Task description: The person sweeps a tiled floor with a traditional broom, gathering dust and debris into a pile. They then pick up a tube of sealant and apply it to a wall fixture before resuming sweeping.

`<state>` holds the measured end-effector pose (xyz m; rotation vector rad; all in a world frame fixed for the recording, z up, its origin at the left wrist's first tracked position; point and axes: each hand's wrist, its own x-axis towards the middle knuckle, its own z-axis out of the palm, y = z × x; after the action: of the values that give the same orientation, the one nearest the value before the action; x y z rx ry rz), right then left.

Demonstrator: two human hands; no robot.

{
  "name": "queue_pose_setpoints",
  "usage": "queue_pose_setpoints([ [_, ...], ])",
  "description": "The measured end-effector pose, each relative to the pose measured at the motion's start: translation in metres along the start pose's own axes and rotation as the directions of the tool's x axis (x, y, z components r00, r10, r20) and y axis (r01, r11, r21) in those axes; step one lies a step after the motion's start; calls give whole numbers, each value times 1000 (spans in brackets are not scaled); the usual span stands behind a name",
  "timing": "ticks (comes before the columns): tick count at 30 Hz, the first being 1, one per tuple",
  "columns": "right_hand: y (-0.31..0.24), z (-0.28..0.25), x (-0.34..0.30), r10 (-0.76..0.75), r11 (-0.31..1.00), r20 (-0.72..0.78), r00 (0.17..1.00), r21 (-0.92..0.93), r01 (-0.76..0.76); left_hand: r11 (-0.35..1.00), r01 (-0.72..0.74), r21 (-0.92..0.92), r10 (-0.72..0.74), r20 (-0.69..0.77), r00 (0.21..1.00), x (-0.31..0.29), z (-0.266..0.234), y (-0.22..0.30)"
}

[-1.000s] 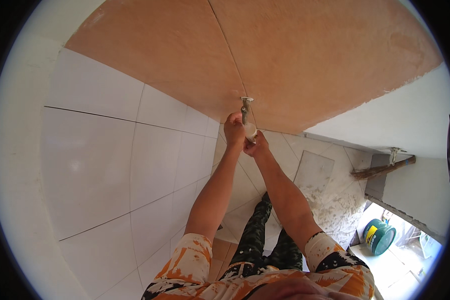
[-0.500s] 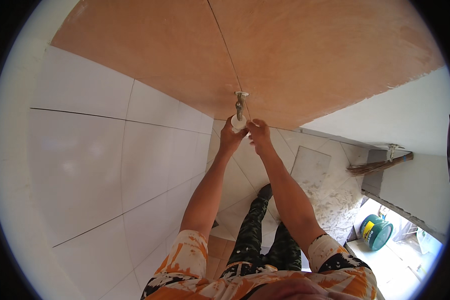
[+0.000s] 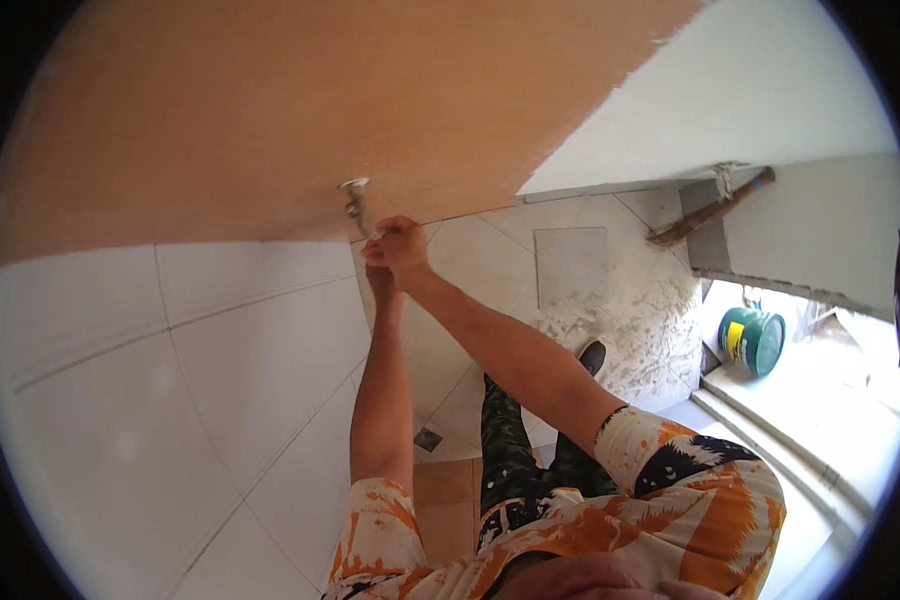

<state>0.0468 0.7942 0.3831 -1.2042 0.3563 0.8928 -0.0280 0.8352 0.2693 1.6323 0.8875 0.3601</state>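
A metal tap (image 3: 355, 207) sticks out of the orange-brown wall from a pale round flange. Just below its spout my hands are together. My right hand (image 3: 402, 243) is closed, its curled fingers lying over the top of my left hand (image 3: 382, 280). Most of the left hand's fingers are hidden behind the right. Only a sliver of something pale shows at the fingertips; half a second ago the left hand held a white round thing under the tap, and it is now nearly all covered.
White tiles (image 3: 260, 390) cover the wall at my left. A floor drain (image 3: 428, 440) lies near my feet. To the right are a grey square slab (image 3: 570, 268), white smears on the floor, a broom (image 3: 715, 210) against the wall and a green bucket (image 3: 753, 341) beyond a step.
The view has turned to the right, so the tap and hands appear further left. My right hand has moved over my left, covering the white round thing. My feet have shifted.
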Motion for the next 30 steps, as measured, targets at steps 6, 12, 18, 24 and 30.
queue_pose_setpoints([
  [6, 0, -11, 3, -276, 905, 73, 958, -316, 284, 989, -23, -145, 8, -105, 994, -9, 6, 26],
  [12, -8, -27, -2, -118, 975, 166, 979, -168, 146, 990, -141, 17, 142, -95, 985, -13, 10, 42],
  [18, 0, -31, -8, -237, 936, 136, 962, -232, 264, 948, -34, -315, 9, -81, 997, -2, 7, 15],
  [24, 6, -48, -9, -309, 917, 110, 945, -230, 327, 967, -212, -139, 191, -153, 970, -9, 12, 34],
  [30, 6, -116, -11, -237, 968, 2, 971, -82, 237, 971, -36, -238, -2, -159, 987, -12, 10, 48],
])
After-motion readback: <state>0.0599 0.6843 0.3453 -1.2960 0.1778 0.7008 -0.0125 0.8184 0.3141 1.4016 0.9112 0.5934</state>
